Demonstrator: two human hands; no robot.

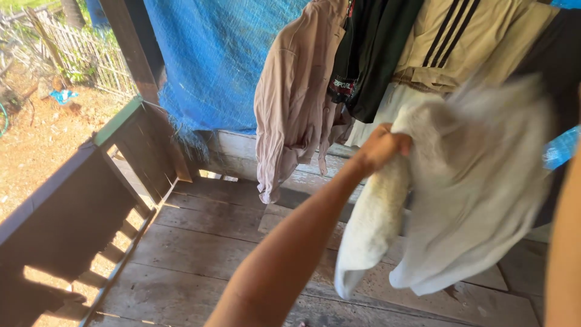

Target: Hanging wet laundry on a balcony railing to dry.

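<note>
left hand (pixel 382 147) raised at centre, fingers closed on a bunched edge of a white towel (pixel 460 200), which lets the rest drop free. the towel hangs right of centre, above the wooden floor (pixel 206 242), long axis near vertical, lower corners pointing down. its right part is blurred. only a forearm shows at the right edge; the right fingers are out of view. far behind hang a pink shirt (pixel 290 103) and a beige striped garment (pixel 466 42) before a blue tarp (pixel 212 60).

A small red-and-white printed label (pixel 344 85) shows on the black hanging garment (pixel 369 54), up and to the left of the fingers (pixel 396 144).
</note>
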